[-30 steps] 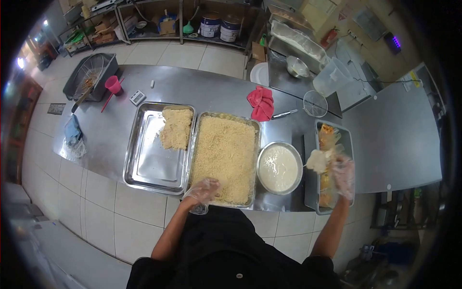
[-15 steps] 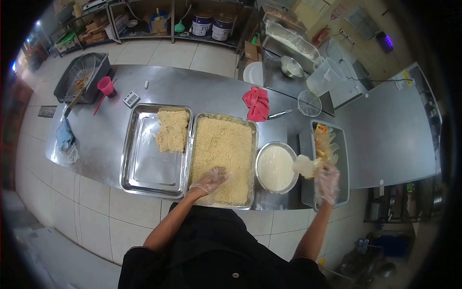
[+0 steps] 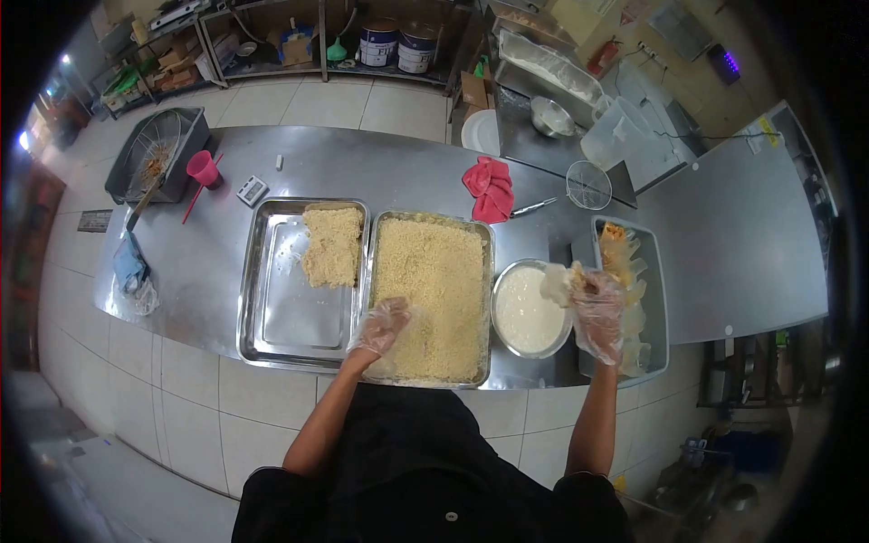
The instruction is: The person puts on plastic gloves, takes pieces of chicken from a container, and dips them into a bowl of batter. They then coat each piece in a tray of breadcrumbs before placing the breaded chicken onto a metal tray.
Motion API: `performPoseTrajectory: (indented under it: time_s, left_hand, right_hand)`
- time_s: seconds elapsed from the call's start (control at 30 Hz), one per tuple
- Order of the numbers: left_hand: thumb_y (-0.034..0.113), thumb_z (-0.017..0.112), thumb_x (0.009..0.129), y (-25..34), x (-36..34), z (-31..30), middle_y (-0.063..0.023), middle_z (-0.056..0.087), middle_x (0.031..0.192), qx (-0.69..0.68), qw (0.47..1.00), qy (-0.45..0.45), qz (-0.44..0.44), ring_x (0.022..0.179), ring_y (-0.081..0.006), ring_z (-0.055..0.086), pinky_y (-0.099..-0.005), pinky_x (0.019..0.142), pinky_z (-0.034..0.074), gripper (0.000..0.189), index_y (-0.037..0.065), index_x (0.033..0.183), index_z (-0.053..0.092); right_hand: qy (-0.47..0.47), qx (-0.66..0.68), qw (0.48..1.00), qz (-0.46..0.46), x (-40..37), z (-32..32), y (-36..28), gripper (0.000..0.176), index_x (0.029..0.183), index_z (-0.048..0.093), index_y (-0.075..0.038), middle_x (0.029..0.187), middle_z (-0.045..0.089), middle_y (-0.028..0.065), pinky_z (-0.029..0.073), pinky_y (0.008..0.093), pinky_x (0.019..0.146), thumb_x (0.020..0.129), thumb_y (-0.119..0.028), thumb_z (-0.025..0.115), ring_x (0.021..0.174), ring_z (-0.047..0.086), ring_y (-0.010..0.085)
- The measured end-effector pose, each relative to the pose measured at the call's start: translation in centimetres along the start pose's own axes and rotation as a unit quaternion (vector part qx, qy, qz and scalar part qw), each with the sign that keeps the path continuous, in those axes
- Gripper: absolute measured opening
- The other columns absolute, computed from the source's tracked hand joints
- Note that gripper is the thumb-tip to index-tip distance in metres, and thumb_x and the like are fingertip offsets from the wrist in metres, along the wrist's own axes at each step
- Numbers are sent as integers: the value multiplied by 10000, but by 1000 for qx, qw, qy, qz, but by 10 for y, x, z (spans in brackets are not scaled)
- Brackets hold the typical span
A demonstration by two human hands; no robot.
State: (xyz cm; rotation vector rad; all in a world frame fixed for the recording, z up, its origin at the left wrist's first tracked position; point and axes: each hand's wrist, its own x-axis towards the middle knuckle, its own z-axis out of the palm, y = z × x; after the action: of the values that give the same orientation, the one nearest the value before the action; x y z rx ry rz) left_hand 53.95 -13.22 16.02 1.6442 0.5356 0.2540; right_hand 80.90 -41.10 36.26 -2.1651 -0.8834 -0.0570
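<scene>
My left hand (image 3: 384, 328), in a clear plastic glove, hovers over the left side of a steel tray of breadcrumbs (image 3: 433, 299), fingers extended and holding nothing. My gloved right hand (image 3: 601, 313) grips a pale, floppy piece of food (image 3: 557, 284) with a brownish part at its upper end. That piece hangs over the right rim of a steel bowl of white batter (image 3: 525, 312). Right of the bowl, a grey bin (image 3: 660, 339) holds several pale pieces with orange filling. On the left, crumb-coated pieces (image 3: 331, 246) lie at the upper right of another steel tray (image 3: 251, 303).
Behind the bowl lie a red cloth (image 3: 489, 190), a metal-handled tool (image 3: 534, 207) and a round wire strainer (image 3: 588, 185). Toward the left are a white timer (image 3: 252, 190), a pink cup (image 3: 204, 168), a blue cloth (image 3: 129, 262) and a grey tub (image 3: 193, 145) with a wire skimmer.
My right hand has moved left from the bin, bringing the pale piece over the bowl's rim. My left hand has shifted slightly toward the left edge of the crumb tray.
</scene>
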Motion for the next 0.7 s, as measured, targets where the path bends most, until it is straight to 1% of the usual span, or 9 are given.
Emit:
performPoseTrajectory:
  time_s: [0.07,0.1,0.13,0.2,0.3,0.4,0.47,0.63,0.7]
  left_hand:
    - [239,675,929,3,-3,-10,-190,672,1181,11,997,71,-3,1127,-305,636,-349,980,492,471,-35,1286,535]
    - [239,675,929,3,-4,-14,-190,672,1181,14,997,71,-3,1127,-305,636,-349,980,492,471,-35,1286,535]
    - [246,679,918,2,-7,-17,-203,647,1226,70,994,82,14,1153,-316,622,-362,991,487,501,-31,1305,524]
    - [253,683,908,4,-14,-20,-216,621,1271,129,987,93,31,1179,-328,607,-375,1003,481,531,-28,1325,512]
    - [291,685,900,-9,-28,-14,-262,445,1452,226,974,13,4,1358,-367,437,-404,1133,356,697,-59,1426,392]
    - [425,650,864,-46,-30,16,-301,265,1548,414,905,32,96,1463,-399,241,-414,1195,239,907,-102,1490,258]
    - [456,642,842,1,-34,22,-324,187,1567,515,854,-68,9,1487,-436,123,-418,1225,144,1022,-165,1488,151]
    - [432,638,823,-6,-15,38,-352,276,1526,521,850,-72,-21,1439,-456,254,-453,1199,213,952,-169,1460,264]
    - [486,669,823,-43,1,48,-368,441,1398,548,809,-210,-34,1342,-415,427,-455,1132,326,947,-171,1421,341]
  right_hand:
    - [-40,34,999,-5,6,25,-66,267,1078,688,-56,1026,670,88,524,335,752,832,-142,748,869,641,193]
    - [-64,-185,972,-133,-1,40,-65,269,1093,680,-70,1001,666,71,528,332,757,849,-166,740,868,637,191]
    - [-83,-392,881,-251,-12,60,-58,271,1108,673,-83,976,662,53,531,329,761,867,-189,733,866,633,189]
    - [-129,-79,978,-141,-39,119,-48,258,1125,657,-102,981,664,26,540,311,797,904,-230,693,909,637,175]
    - [-146,-8,959,-242,-98,165,5,304,1174,651,-119,1101,685,40,534,322,893,918,-282,661,1023,647,188]
    - [-323,-156,911,-201,-113,168,6,481,1262,619,-74,1251,652,118,468,366,1034,858,-317,719,1190,601,251]
    - [-319,-103,940,57,-113,166,-4,733,1362,517,20,1310,591,243,385,399,1118,785,-348,777,1280,532,332]
    - [-197,-226,954,-23,-125,198,-28,865,1404,404,102,1274,560,345,406,416,1087,758,-330,786,1256,527,413]
    - [-168,-262,949,-55,-128,218,-13,850,1402,397,102,1257,568,351,444,429,1045,761,-309,775,1215,557,424]
